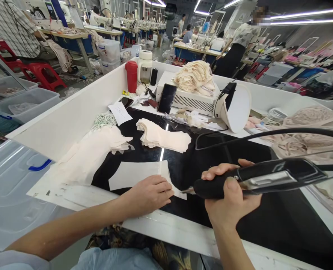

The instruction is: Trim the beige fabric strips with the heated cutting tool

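On the black glossy tabletop [183, 168] lies a flat white cut fabric piece [138, 173] with curved ends. My left hand [152, 193] is closed on its near right part, fingers curled together and fingertips pressed to it. In my right hand [228, 198] is a black corded handheld tool [279, 176], gripped around its dark front sleeve. Its thin metal tip points left and meets the fabric piece's right end; whether it touches is unclear. Behind the piece sits a stack of cream fabric pieces [164, 135]. A larger pale fabric pile [90, 153] lies to the left.
White walls [79, 108] edge the table. Toward the back are a red flask [131, 77], a phone [167, 98], a vented white box [191, 102] topped with a fabric bundle [195, 77], and a lamp [235, 108]. The tool's cable [284, 132] arches rightward over lacy fabric [309, 120].
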Demonstrator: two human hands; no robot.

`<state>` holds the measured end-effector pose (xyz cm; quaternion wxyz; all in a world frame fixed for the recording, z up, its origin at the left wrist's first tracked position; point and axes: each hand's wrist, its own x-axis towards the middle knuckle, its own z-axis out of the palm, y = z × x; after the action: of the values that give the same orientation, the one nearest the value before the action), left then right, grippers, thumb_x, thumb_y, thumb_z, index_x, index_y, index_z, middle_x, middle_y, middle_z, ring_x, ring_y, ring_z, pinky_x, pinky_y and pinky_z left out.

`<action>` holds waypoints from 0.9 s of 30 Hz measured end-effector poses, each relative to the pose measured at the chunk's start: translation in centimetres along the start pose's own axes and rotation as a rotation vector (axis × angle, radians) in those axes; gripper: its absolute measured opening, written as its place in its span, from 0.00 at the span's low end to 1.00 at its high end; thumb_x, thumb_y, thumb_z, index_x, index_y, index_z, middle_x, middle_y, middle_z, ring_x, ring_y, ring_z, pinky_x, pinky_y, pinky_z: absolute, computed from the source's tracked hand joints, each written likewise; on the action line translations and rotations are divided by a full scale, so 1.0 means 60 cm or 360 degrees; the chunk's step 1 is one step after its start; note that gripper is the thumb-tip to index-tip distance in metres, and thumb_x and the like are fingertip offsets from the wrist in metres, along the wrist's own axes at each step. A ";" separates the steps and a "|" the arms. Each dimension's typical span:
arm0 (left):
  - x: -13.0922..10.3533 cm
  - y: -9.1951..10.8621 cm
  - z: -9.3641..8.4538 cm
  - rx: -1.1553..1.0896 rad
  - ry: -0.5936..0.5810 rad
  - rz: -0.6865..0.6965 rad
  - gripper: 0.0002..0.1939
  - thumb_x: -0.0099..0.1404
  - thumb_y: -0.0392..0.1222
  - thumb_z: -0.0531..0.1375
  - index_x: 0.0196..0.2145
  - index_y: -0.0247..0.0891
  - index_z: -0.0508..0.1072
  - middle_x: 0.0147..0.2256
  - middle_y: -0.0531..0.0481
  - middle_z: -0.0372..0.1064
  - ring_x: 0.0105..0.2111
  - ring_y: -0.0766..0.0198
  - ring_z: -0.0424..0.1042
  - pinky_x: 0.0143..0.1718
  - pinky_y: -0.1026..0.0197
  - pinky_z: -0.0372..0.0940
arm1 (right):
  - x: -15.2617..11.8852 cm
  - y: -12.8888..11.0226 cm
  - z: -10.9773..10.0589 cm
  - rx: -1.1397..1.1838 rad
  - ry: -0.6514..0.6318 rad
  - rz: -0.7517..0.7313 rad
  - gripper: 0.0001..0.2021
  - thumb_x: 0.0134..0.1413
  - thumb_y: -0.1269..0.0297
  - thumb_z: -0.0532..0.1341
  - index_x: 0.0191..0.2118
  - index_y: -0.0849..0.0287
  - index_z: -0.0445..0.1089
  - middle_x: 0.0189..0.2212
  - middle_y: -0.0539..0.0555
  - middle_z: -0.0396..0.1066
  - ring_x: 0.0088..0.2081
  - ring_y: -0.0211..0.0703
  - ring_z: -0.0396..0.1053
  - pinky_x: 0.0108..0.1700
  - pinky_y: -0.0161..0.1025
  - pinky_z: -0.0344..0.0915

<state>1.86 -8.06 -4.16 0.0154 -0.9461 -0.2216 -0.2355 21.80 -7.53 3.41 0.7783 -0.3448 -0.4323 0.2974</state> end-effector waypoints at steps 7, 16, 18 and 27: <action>0.010 0.002 -0.009 -0.0014 0.0008 0.0022 0.09 0.81 0.36 0.57 0.49 0.31 0.77 0.44 0.46 0.77 0.47 0.59 0.75 0.58 0.54 0.72 | -0.018 -0.001 0.012 0.0045 -0.0082 0.0014 0.20 0.54 0.61 0.74 0.52 0.52 0.72 0.30 0.45 0.74 0.26 0.39 0.72 0.29 0.41 0.73; 0.005 0.001 -0.003 -0.0022 -0.0010 0.0025 0.09 0.82 0.36 0.57 0.50 0.32 0.76 0.46 0.46 0.77 0.49 0.59 0.75 0.58 0.53 0.72 | -0.016 -0.007 0.012 -0.0008 -0.0056 0.0061 0.20 0.53 0.61 0.75 0.50 0.52 0.72 0.29 0.44 0.74 0.25 0.40 0.72 0.29 0.42 0.73; 0.001 0.000 0.002 -0.0012 -0.0004 0.0028 0.08 0.81 0.37 0.58 0.50 0.33 0.76 0.48 0.46 0.77 0.51 0.59 0.75 0.59 0.53 0.72 | -0.013 -0.011 0.005 -0.0016 -0.0020 0.0024 0.21 0.52 0.59 0.75 0.49 0.52 0.72 0.29 0.44 0.74 0.25 0.39 0.71 0.29 0.41 0.73; -0.002 0.001 0.000 0.0023 -0.0002 0.0030 0.09 0.81 0.37 0.58 0.50 0.33 0.78 0.48 0.44 0.78 0.51 0.58 0.76 0.60 0.53 0.73 | -0.016 -0.009 -0.006 -0.0046 0.0009 0.0004 0.20 0.53 0.60 0.75 0.50 0.52 0.72 0.29 0.45 0.74 0.25 0.39 0.71 0.29 0.41 0.74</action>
<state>1.79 -8.13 -4.18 0.0242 -0.9482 -0.2144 -0.2330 21.76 -8.66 3.26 0.7742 -0.3574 -0.4337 0.2912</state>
